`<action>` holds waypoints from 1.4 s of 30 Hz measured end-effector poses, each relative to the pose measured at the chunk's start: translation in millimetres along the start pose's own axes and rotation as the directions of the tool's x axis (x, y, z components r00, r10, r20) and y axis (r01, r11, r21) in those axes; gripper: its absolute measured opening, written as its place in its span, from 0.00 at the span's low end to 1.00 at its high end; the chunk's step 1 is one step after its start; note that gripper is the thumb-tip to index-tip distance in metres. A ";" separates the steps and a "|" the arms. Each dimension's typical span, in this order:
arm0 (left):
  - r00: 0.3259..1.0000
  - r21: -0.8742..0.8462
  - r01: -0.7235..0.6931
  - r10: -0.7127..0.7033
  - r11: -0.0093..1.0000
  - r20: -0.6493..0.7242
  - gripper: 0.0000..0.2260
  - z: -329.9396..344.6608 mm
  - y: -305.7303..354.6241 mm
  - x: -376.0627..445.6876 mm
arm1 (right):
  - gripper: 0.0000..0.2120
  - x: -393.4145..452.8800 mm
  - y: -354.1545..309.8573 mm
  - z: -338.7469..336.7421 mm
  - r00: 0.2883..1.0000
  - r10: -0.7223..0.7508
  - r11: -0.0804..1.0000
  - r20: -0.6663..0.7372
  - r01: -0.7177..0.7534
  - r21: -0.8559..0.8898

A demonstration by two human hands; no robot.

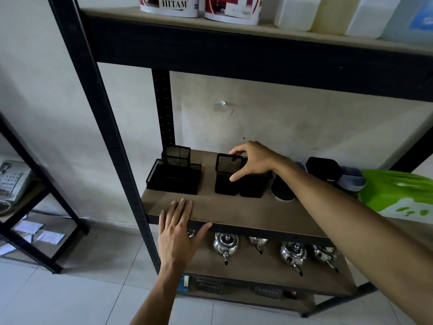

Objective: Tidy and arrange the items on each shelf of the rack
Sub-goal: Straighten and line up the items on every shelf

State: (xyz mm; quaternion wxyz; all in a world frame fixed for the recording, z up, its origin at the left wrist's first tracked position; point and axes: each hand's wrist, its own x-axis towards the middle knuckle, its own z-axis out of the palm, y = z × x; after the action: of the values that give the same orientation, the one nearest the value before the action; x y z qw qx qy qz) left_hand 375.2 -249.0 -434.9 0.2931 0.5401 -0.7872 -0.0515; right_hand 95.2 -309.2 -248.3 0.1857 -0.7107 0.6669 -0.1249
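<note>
On the middle shelf of the black rack stands a black mesh desk organiser at the left. To its right stand two black pen holders, a mesh one and a second close beside it. My right hand hovers over them with fingers spread and loosely bent, the thumb beside the mesh holder's front; I cannot tell whether it touches. My left hand rests flat on the shelf's front edge, fingers straight. A round black cup and a black hexagonal holder stand further right.
A green and white plastic item sits at the shelf's right end. Several steel kettles line the shelf below. Buckets and jugs fill the top shelf. A second rack with a telephone stands at left.
</note>
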 end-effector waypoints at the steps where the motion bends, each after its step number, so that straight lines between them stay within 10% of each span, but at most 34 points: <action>1: 1.000 0.002 0.001 -0.001 1.000 0.001 0.38 -0.3 0.2 -0.1 | 0.39 -0.3 1.2 0.7 1.000 0.005 1.000 0.000 -0.005 0.006; 13: 0.995 -0.146 0.084 -0.077 0.986 0.056 0.40 -14.4 7.7 2.2 | 0.49 -27.4 -1.4 -4.7 0.987 0.103 0.994 -0.127 -0.097 0.052; 17: 0.995 -0.388 0.088 -0.101 0.917 -0.011 0.33 -36.8 39.1 5.0 | 0.46 -77.4 -3.4 21.9 0.844 0.141 0.970 -0.517 -0.014 0.242; 23: 0.980 -0.596 0.198 -0.157 0.778 0.121 0.49 -34.3 86.6 42.3 | 0.52 -125.7 4.7 102.8 0.663 0.346 0.911 -0.664 -0.070 0.406; 30: 0.946 -0.714 0.325 -0.212 0.620 0.246 0.52 1.9 95.4 85.9 | 0.36 -105.9 18.0 122.7 0.698 0.432 0.816 -0.571 -0.032 0.577; 42: 0.987 -0.784 0.159 -0.074 0.600 0.143 0.24 20.1 91.8 110.8 | 0.22 -68.3 37.2 139.8 0.666 0.482 0.722 -0.570 0.066 0.688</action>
State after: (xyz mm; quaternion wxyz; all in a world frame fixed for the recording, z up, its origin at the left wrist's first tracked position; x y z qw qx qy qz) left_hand 262.4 -313.6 -369.9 0.4598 0.4013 -0.6591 -0.4395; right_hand 115.7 -229.2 -385.3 0.1618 -0.4024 0.6779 -0.5937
